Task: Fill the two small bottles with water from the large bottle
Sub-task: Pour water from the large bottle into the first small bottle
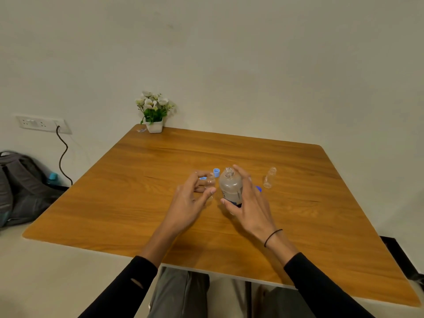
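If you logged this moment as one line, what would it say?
stage: before pouring | large bottle: uncapped, upright, right hand around it | left hand: at one small bottle | other small bottle: apart, right
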`<control>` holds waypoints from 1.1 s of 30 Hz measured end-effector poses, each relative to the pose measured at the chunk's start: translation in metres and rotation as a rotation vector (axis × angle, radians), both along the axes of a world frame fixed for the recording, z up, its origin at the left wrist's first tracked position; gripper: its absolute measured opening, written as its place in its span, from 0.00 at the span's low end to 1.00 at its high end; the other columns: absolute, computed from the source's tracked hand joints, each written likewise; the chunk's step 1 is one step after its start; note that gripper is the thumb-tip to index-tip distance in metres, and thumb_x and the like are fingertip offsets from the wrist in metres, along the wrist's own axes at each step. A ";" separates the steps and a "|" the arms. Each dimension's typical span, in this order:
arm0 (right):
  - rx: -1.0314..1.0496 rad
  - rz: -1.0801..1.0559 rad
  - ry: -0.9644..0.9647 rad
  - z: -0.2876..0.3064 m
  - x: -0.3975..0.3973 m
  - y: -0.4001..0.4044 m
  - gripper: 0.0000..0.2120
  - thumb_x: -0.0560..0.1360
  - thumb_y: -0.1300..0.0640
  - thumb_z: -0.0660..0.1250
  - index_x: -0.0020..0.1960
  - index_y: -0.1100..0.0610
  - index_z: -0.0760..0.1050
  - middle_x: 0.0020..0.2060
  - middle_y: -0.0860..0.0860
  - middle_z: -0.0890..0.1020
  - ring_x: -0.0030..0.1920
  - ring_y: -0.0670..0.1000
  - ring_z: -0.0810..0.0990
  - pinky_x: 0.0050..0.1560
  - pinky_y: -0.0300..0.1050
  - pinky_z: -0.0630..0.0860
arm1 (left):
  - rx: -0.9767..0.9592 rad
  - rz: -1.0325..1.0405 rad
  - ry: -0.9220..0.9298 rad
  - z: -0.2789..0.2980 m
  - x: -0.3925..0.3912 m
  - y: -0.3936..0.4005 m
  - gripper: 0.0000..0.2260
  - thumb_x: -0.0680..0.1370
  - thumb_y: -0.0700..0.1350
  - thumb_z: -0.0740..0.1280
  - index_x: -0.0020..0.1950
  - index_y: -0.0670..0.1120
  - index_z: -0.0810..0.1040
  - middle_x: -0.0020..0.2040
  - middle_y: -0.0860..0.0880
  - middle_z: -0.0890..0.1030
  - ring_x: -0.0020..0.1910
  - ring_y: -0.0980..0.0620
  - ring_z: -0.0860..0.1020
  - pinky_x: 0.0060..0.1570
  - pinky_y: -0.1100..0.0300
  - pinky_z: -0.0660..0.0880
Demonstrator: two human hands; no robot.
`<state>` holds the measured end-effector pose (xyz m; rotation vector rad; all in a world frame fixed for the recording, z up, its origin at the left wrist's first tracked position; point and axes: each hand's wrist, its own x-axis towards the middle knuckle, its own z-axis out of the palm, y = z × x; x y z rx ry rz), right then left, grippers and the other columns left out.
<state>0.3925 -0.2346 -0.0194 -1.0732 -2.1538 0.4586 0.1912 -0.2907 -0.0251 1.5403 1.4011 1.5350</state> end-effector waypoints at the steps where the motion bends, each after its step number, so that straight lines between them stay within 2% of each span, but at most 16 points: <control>1: 0.039 0.008 -0.047 0.003 0.002 0.001 0.42 0.77 0.40 0.72 0.82 0.37 0.50 0.74 0.45 0.72 0.62 0.49 0.78 0.48 0.46 0.78 | -0.004 0.007 -0.002 0.000 0.001 0.001 0.16 0.83 0.51 0.74 0.67 0.67 0.77 0.60 0.61 0.86 0.57 0.57 0.87 0.39 0.60 0.85; 5: 0.137 0.002 -0.250 0.012 0.011 0.004 0.41 0.79 0.38 0.68 0.83 0.36 0.46 0.68 0.49 0.75 0.53 0.50 0.77 0.41 0.48 0.79 | 0.014 0.019 0.002 -0.001 0.006 0.004 0.17 0.83 0.53 0.74 0.70 0.62 0.78 0.59 0.59 0.87 0.57 0.57 0.87 0.37 0.58 0.86; 7: 0.217 -0.032 -0.369 0.016 0.014 0.005 0.42 0.78 0.38 0.68 0.83 0.37 0.47 0.65 0.50 0.76 0.46 0.48 0.72 0.33 0.40 0.70 | 0.041 0.029 0.018 -0.001 0.007 0.005 0.17 0.83 0.54 0.73 0.71 0.61 0.78 0.58 0.59 0.87 0.56 0.56 0.87 0.37 0.58 0.86; 9: 0.280 -0.070 -0.440 0.018 0.017 0.006 0.43 0.76 0.39 0.70 0.83 0.39 0.50 0.63 0.50 0.78 0.44 0.46 0.68 0.32 0.35 0.58 | 0.051 0.027 0.044 -0.003 0.007 0.007 0.17 0.83 0.56 0.73 0.72 0.62 0.78 0.57 0.60 0.87 0.56 0.56 0.87 0.38 0.57 0.86; 10: 0.287 -0.075 -0.456 0.018 0.018 0.007 0.43 0.76 0.39 0.71 0.83 0.39 0.50 0.62 0.50 0.78 0.44 0.46 0.68 0.31 0.36 0.58 | 0.048 0.028 0.063 -0.004 0.006 0.007 0.18 0.82 0.59 0.73 0.72 0.62 0.78 0.58 0.60 0.86 0.56 0.56 0.87 0.41 0.57 0.87; 13: 0.270 -0.071 -0.488 0.021 0.021 0.009 0.45 0.75 0.39 0.73 0.82 0.39 0.50 0.60 0.50 0.78 0.43 0.47 0.70 0.31 0.41 0.69 | 0.023 0.042 0.105 -0.008 0.006 0.006 0.22 0.81 0.67 0.69 0.73 0.65 0.76 0.59 0.62 0.86 0.59 0.59 0.85 0.49 0.53 0.88; 15: 0.266 -0.071 -0.519 0.024 0.023 0.011 0.45 0.74 0.38 0.72 0.82 0.39 0.49 0.59 0.50 0.78 0.41 0.49 0.74 0.31 0.45 0.75 | 0.011 0.053 0.117 -0.010 0.007 0.006 0.22 0.81 0.68 0.68 0.73 0.66 0.76 0.60 0.62 0.85 0.59 0.60 0.84 0.51 0.52 0.88; 17: 0.269 -0.072 -0.550 0.026 0.025 0.011 0.45 0.73 0.38 0.72 0.82 0.39 0.49 0.57 0.50 0.79 0.40 0.51 0.77 0.31 0.47 0.78 | 0.003 0.056 0.126 -0.010 0.008 0.004 0.20 0.82 0.66 0.69 0.74 0.66 0.76 0.60 0.61 0.86 0.60 0.61 0.84 0.51 0.52 0.88; 20: 0.265 -0.078 -0.566 0.029 0.026 0.014 0.46 0.72 0.37 0.72 0.81 0.39 0.49 0.56 0.49 0.80 0.39 0.51 0.79 0.30 0.47 0.78 | -0.005 0.050 0.153 -0.009 0.010 0.002 0.19 0.83 0.61 0.70 0.74 0.66 0.76 0.59 0.59 0.86 0.61 0.62 0.84 0.51 0.57 0.86; 25: 0.265 -0.066 -0.584 0.034 0.026 0.013 0.46 0.71 0.38 0.72 0.80 0.39 0.50 0.55 0.50 0.80 0.39 0.52 0.80 0.29 0.45 0.76 | -0.031 0.024 0.135 -0.008 0.015 0.001 0.20 0.84 0.58 0.70 0.76 0.62 0.75 0.61 0.55 0.86 0.62 0.59 0.84 0.55 0.48 0.87; 29: 0.271 -0.072 -0.610 0.037 0.028 0.013 0.45 0.71 0.38 0.74 0.80 0.39 0.52 0.54 0.49 0.80 0.39 0.51 0.78 0.28 0.38 0.64 | -0.039 0.017 0.127 -0.008 0.016 0.000 0.20 0.84 0.56 0.70 0.76 0.61 0.75 0.62 0.54 0.86 0.62 0.58 0.84 0.55 0.48 0.87; 30: 0.271 -0.072 -0.619 0.037 0.029 0.014 0.45 0.72 0.38 0.74 0.80 0.39 0.52 0.55 0.49 0.80 0.39 0.51 0.78 0.28 0.39 0.65 | -0.043 0.016 0.129 -0.007 0.016 -0.001 0.20 0.84 0.56 0.70 0.76 0.62 0.75 0.62 0.54 0.86 0.62 0.58 0.84 0.55 0.48 0.87; 33: 0.253 -0.071 -0.633 0.037 0.030 0.014 0.44 0.73 0.37 0.73 0.81 0.38 0.51 0.56 0.49 0.79 0.41 0.51 0.78 0.32 0.45 0.76 | -0.048 0.012 0.144 -0.006 0.017 -0.001 0.20 0.84 0.56 0.70 0.76 0.62 0.74 0.62 0.54 0.86 0.62 0.58 0.84 0.55 0.48 0.87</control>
